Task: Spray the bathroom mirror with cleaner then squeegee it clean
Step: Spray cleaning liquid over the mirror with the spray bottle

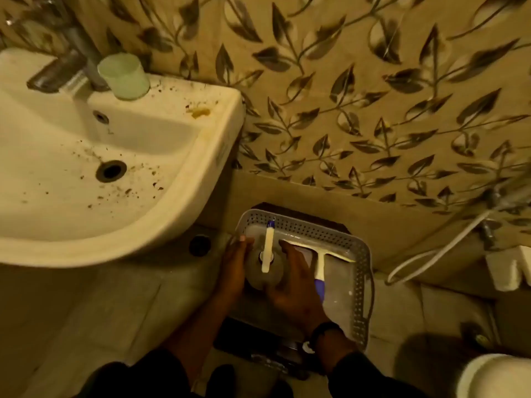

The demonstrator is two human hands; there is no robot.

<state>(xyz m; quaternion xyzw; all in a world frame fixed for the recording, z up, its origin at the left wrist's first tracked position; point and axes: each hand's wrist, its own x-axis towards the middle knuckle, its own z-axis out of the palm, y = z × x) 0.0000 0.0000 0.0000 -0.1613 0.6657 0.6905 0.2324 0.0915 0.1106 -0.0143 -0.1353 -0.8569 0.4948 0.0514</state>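
Spray bottle (265, 272) is standing upright in the left half of a grey perforated basket (360, 271), which is sitting on a dark stool or stand on the tiled floor (120, 305), below and to the right of the sink (178, 179). Seen from the head camera, the bottle's cream trigger head with its blue nozzle tip is pointing toward the far rim of the basket. Both hands are reaching down into the basket: the left hand (234, 264) is pressing against the bottle's left side with fingers stretched along it, and the right hand (296, 278) is cupping the bottle's right side, so the two are closing around the bottle together. A dark watch band (326, 330) is circling the right wrist. Just beside the right hand, a squeegee (320, 261) is lying flat in the right half of the basket, its cream blade running along the far wall and its blue grip partly hidden under the right hand. On the sink's back ledge, a pale green cup (125, 76) is lying tilted next to the metal tap (61, 70). A white hose (431, 254) is hanging along the leaf-patterned wall (344, 81) at the right.
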